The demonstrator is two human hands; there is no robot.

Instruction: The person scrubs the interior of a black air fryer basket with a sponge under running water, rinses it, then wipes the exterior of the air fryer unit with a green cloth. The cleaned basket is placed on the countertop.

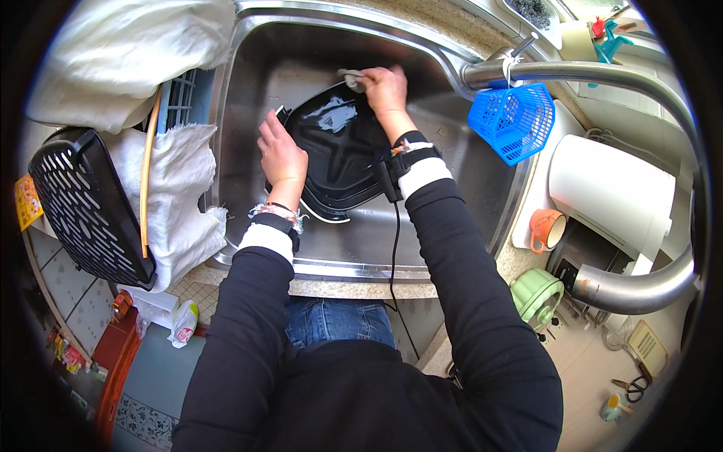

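Observation:
A glossy black tray [339,138] with a raised cross in its base lies in the stainless steel sink [384,237]; a pale strip runs along part of its rim. My right hand [388,93] pinches a greyish-white cloth [354,81] at the tray's far edge. At the tray's left side is my left hand [284,158], its fingers spread along the rim beside a white-edged corner; its thumb side is partly turned from view. Light glints off the tray's inner surface. From my right wrist a black cable hangs over the sink's front edge.
Left of the sink, a black slotted basket [85,209] and wooden chopsticks [149,175] rest on white cloths [175,192]. A curved steel faucet [582,70] arches at right, with a blue plastic basket [511,121] hanging from it. Beyond are an orange mug [547,230] and a white appliance [613,195].

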